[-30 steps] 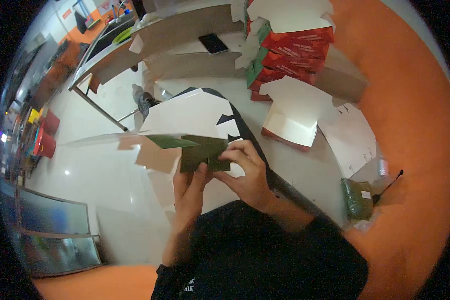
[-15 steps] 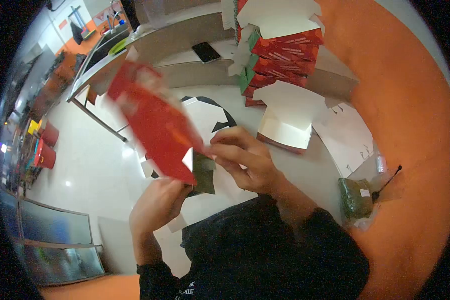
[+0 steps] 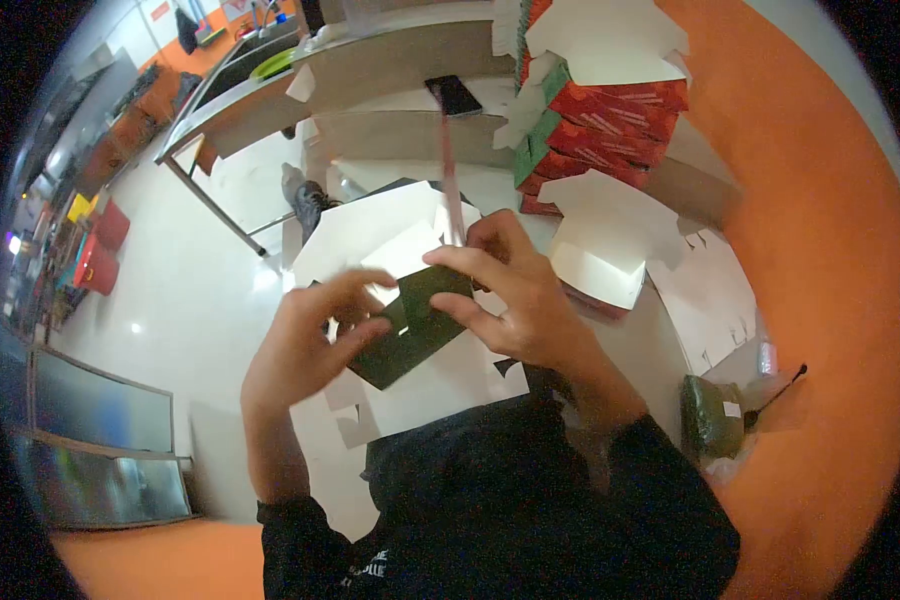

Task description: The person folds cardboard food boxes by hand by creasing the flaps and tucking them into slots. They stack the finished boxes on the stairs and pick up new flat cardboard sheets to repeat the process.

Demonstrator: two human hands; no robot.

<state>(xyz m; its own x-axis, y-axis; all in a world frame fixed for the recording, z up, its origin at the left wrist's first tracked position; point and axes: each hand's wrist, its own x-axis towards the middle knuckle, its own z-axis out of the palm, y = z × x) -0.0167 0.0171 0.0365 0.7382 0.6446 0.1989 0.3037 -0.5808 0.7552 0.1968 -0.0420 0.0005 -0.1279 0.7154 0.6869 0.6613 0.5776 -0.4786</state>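
Observation:
A partly folded cardboard box (image 3: 400, 355) is in front of my body, its green side toward me and its white inside partly showing. A thin, blurred red panel (image 3: 451, 180) stands up at its far right. My left hand (image 3: 315, 335) grips the left end of the green side, thumb in front and fingers over the top. My right hand (image 3: 520, 290) closes on the right end, with the thumb against the green face. White flaps (image 3: 435, 400) spread below the box toward my lap.
Right of my hands sits an open white-lined box (image 3: 600, 262), with a flat white cardboard sheet (image 3: 708, 300) beside it. Behind stands a stack of red and green boxes (image 3: 610, 125). A phone (image 3: 454, 95) lies farther back. At the right is a green-filled bag (image 3: 712, 415).
The red panel has swung from broad and tilted at the left to upright and edge-on. The green side now faces me, and both hands have moved onto its ends.

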